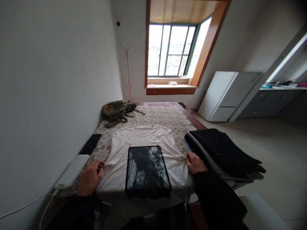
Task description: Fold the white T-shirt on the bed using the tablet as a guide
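Both hands grip a white cotton T-shirt with dark rectangular print (146, 150) at lower centre: left hand (90, 179) and right hand (195, 163) clamped on opposite side edges.

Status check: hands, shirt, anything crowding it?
Left hand grips the white shirt at its left edge; right hand grips the right edge. Shirt flat, print up. Folded dark stack at its right side, power strip left.

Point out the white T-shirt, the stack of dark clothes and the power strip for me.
white T-shirt (144, 134): head view, on the chest below the collar.
stack of dark clothes (223, 150): head view, on the top black piece.
power strip (72, 171): head view, on its white top face.
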Tool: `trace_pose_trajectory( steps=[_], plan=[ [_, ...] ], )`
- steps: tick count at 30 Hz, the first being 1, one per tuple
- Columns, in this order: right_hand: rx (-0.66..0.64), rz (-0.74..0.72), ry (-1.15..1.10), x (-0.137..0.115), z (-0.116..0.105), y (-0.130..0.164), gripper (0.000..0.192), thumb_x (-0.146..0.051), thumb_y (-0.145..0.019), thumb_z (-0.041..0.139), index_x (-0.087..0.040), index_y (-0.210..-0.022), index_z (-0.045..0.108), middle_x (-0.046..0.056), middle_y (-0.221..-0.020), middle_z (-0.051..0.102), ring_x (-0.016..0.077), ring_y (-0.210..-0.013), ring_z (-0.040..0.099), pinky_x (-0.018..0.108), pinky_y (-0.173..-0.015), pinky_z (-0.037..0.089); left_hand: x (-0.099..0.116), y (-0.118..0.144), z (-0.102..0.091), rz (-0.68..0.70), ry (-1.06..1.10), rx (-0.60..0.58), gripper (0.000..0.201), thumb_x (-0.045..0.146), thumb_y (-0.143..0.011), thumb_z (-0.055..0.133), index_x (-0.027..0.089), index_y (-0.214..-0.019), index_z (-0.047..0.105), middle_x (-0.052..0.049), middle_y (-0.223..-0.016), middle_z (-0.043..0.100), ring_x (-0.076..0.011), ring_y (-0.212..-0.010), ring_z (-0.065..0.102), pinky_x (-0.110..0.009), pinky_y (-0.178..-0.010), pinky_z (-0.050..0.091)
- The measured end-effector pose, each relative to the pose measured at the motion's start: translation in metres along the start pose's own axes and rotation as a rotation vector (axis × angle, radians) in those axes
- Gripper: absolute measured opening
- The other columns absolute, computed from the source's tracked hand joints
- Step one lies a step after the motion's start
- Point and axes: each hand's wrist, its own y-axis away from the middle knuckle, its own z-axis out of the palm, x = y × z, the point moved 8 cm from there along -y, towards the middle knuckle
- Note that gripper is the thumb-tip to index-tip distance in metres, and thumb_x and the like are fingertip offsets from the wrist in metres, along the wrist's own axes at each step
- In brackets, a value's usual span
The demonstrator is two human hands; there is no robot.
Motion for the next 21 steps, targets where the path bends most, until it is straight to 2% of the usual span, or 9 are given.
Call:
trace_pose_trajectory(
  steps=[2, 5, 9, 13, 18, 21],
  plan=[
    [-0.056, -0.025, -0.002, -0.005, -0.002, -0.005, 0.018, -0.011, -0.085, 0.052, -0.02, -0.096, 0.063, 0.008, -0.101, 0.067, 0.019, -0.082, 0.063, 0.029, -0.068, 0.04, 0.002, -0.002, 0.0, 0.009, -0.016, -0.026, 0.02, 0.018, -0.089, 0.045, 0.025, -0.095, 0.062, -0.004, -0.104, 0.072, -0.0222, -0.097, 0.068, -0.034, -0.085, 0.046],
    [-0.055, -0.049, -0.015, -0.018, -0.009, -0.011, 0.02, -0.015, -0.087, 0.056, -0.021, -0.105, 0.065, 0.009, -0.11, 0.069, 0.0195, -0.087, 0.066, 0.029, -0.07, 0.041, 0.005, -0.008, 0.001, -0.02, -0.02, -0.071, 0.019, 0.024, -0.095, 0.042, 0.025, -0.097, 0.061, -0.005, -0.107, 0.074, -0.0233, -0.1, 0.069, -0.033, -0.082, 0.047],
    [-0.055, -0.02, 0.023, -0.029, -0.007, -0.013, 0.01, -0.024, -0.093, 0.056, -0.023, -0.099, 0.064, 0.009, -0.103, 0.072, 0.0208, -0.085, 0.068, 0.029, -0.067, 0.039, 0.005, -0.015, 0.004, -0.094, -0.03, -0.124, 0.022, 0.036, -0.099, 0.041, 0.025, -0.102, 0.059, -0.007, -0.101, 0.074, -0.0259, -0.097, 0.07, -0.033, -0.074, 0.046],
    [-0.092, 0.056, 0.03, -0.021, 0.0, -0.011, 0.016, -0.029, -0.098, 0.049, -0.025, -0.102, 0.063, 0.009, -0.097, 0.074, 0.0223, -0.08, 0.07, 0.029, -0.062, 0.037, 0.007, -0.018, 0.011, -0.064, -0.031, -0.173, 0.019, 0.035, -0.099, 0.04, 0.024, -0.102, 0.056, -0.007, -0.099, 0.074, -0.0256, -0.094, 0.07, -0.034, -0.074, 0.045],
    [-0.105, 0.071, 0.022, -0.006, 0.003, -0.009, 0.026, -0.025, -0.093, 0.052, -0.024, -0.117, 0.062, 0.009, -0.088, 0.075, 0.0248, -0.079, 0.072, 0.03, -0.064, 0.04, 0.001, -0.021, 0.013, -0.022, -0.034, -0.221, 0.017, 0.029, -0.098, 0.038, 0.024, -0.099, 0.054, -0.008, -0.096, 0.073, -0.0252, -0.092, 0.071, -0.034, -0.074, 0.046],
    [-0.083, 0.016, 0.009, -0.008, -0.002, -0.014, 0.033, -0.021, -0.088, 0.057, -0.021, -0.121, 0.063, 0.012, -0.104, 0.074, 0.0256, -0.088, 0.071, 0.031, -0.071, 0.045, 0.004, -0.026, 0.012, 0.002, -0.063, -0.242, 0.019, 0.026, -0.097, 0.039, 0.023, -0.1, 0.057, -0.008, -0.099, 0.074, -0.0252, -0.095, 0.071, -0.034, -0.076, 0.047]
  ],
)
